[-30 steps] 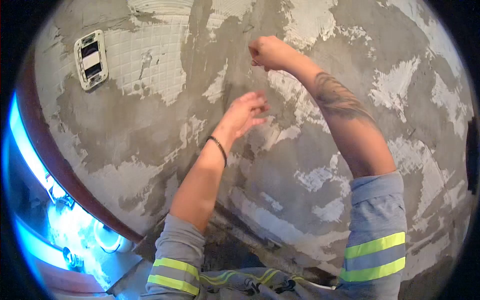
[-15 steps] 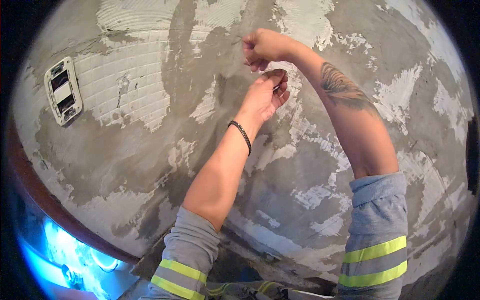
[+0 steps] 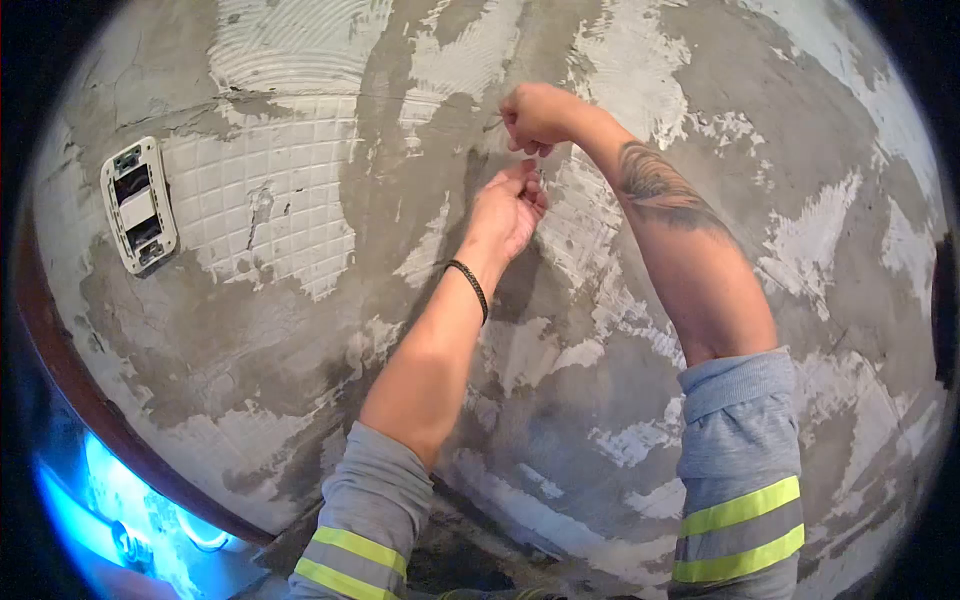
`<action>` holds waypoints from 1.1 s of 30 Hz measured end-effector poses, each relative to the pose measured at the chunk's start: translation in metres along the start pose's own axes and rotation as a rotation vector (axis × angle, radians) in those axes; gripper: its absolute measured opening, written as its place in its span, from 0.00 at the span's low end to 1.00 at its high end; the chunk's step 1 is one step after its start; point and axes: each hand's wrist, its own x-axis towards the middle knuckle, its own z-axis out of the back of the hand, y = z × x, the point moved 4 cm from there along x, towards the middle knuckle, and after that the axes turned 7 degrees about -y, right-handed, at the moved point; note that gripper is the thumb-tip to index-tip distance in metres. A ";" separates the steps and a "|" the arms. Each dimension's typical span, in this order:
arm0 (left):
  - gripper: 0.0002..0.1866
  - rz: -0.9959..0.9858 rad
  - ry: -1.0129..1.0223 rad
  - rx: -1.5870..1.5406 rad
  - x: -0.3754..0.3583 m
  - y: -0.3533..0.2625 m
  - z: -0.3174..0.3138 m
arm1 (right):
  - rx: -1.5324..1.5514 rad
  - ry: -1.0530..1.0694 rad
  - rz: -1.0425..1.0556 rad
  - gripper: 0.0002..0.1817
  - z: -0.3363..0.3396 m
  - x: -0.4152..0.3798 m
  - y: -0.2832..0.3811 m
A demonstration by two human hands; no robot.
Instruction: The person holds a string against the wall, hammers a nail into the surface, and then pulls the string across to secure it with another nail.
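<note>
Both hands are raised close together in front of a rough, plastered wall (image 3: 420, 330). My left hand (image 3: 507, 212) is lower, palm turned partly up, with thumb and fingertips pinched together. A dark braided bracelet (image 3: 470, 282) circles its wrist. Just above it, my right hand (image 3: 540, 118) is bent over with its fingers curled in and pointing down toward the left fingertips. A thin dark line (image 3: 492, 125) shows by the right knuckles. I cannot tell what the pinched fingers hold.
An electrical box frame (image 3: 138, 205) without its cover is set in the wall at left. Pale grid-marked adhesive patches (image 3: 300, 190) lie beside it. A curved brown edge (image 3: 110, 420) runs down the lower left, with a bright blue-lit area (image 3: 150, 525) beyond it.
The view has shifted slightly, so the wall and box sit lower and further right. Both hands appear lower; the left has moved a little left and the right a little right in view.
</note>
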 end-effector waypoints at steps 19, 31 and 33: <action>0.05 -0.112 -0.171 0.108 0.029 0.008 -0.041 | -0.297 -0.208 0.066 0.12 0.015 0.009 -0.014; 0.05 -0.108 -0.230 0.158 0.047 0.006 -0.042 | -0.093 -0.642 -0.011 0.09 -0.026 -0.100 -0.068; 0.06 -0.110 -0.206 0.166 0.053 0.002 -0.043 | -0.042 -0.795 0.024 0.08 -0.021 -0.093 -0.063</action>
